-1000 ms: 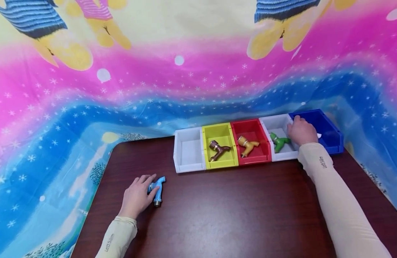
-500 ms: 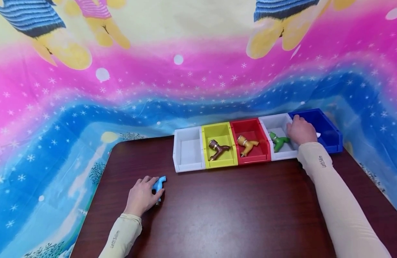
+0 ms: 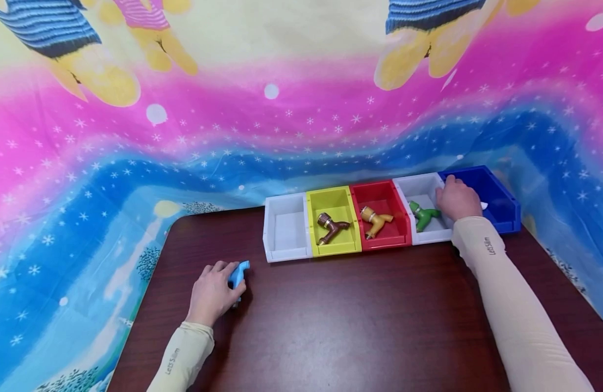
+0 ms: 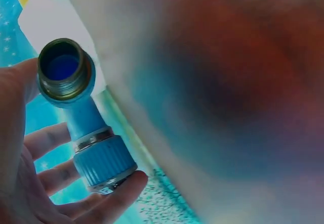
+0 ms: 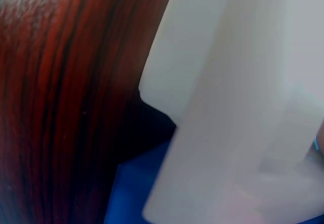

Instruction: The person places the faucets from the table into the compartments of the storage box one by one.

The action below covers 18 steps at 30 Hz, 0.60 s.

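A light-blue tap (image 3: 238, 274) is held in my left hand (image 3: 210, 294), at the left part of the table. In the left wrist view its threaded brass opening (image 4: 63, 72) faces the camera; the fingers (image 4: 55, 138) lie behind the body and a fingertip is at the ribbed knob (image 4: 105, 161). My right hand (image 3: 459, 199) rests at the wall between the right white bin (image 3: 432, 237) and the blue bin (image 3: 508, 218), fingertips hidden; I cannot tell whether it grips. A small white piece (image 3: 484, 206) shows beside it. Blurred white surfaces (image 5: 228, 107) fill the right wrist view.
Along the table's back edge, the bins stand side by side. A brown tap (image 3: 333, 227) lies in the yellow bin (image 3: 337, 251), a yellow tap (image 3: 377, 222) in the red bin (image 3: 394, 239), a green tap (image 3: 422, 216) in the right white bin. Another white bin (image 3: 287, 231) stands leftmost.
My left hand has closed round the blue tap, first moving slightly right, then back left; the tap has turned and shifted slightly up in the head view. My right hand stays put.
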Each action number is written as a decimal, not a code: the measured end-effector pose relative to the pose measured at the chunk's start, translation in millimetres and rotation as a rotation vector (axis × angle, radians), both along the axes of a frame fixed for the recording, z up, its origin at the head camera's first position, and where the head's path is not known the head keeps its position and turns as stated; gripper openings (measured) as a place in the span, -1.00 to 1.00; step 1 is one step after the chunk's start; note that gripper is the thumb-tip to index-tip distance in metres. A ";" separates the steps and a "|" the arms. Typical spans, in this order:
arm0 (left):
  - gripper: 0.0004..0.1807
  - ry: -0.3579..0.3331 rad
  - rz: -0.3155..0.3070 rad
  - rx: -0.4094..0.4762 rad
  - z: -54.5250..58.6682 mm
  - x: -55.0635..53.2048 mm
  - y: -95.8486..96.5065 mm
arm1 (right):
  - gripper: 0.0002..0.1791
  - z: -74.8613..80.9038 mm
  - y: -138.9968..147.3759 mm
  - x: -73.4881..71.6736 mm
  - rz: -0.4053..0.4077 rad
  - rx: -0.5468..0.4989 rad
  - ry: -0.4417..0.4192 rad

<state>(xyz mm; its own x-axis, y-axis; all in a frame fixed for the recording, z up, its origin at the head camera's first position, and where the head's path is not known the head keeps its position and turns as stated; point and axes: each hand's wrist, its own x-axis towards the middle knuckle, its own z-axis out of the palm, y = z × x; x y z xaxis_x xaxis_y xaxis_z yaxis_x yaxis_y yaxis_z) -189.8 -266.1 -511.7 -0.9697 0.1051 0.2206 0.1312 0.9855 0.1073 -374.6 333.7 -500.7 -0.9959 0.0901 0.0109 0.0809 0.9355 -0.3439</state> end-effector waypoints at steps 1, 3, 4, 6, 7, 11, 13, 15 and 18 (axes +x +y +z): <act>-0.44 0.013 -0.005 0.000 3.1 -1.0 0.6 | -0.23 0.4 -0.5 0.3 0.000 -0.002 -0.001; -0.44 0.036 -0.017 -0.003 9.8 -2.9 2.5 | -0.23 0.6 -0.7 0.9 -0.001 -0.006 -0.006; -0.43 0.046 -0.026 -0.005 13.3 -3.8 3.7 | -0.23 0.6 -0.9 1.1 -0.002 -0.008 -0.005; -0.43 0.067 -0.044 -0.006 20.3 -6.2 6.8 | -0.24 0.6 -0.7 1.8 -0.003 -0.010 -0.006; -0.43 0.078 -0.054 -0.003 23.8 -7.6 8.7 | -0.23 1.4 -1.1 2.6 -0.002 -0.010 -0.007; -0.43 0.121 -0.095 -0.002 37.3 -14.4 18.4 | -0.23 1.5 -0.9 3.2 -0.003 -0.011 -0.007; -0.43 0.138 -0.117 -0.006 42.8 -18.4 24.2 | -0.22 2.3 -1.9 3.8 -0.003 -0.013 -0.009; -0.44 0.149 -0.138 -0.015 47.2 -22.1 30.3 | -0.22 1.9 -1.8 3.2 -0.003 -0.013 -0.007; -0.43 0.165 -0.171 -0.016 51.5 -27.4 39.2 | -0.23 2.5 -2.4 3.0 0.001 -0.011 -0.006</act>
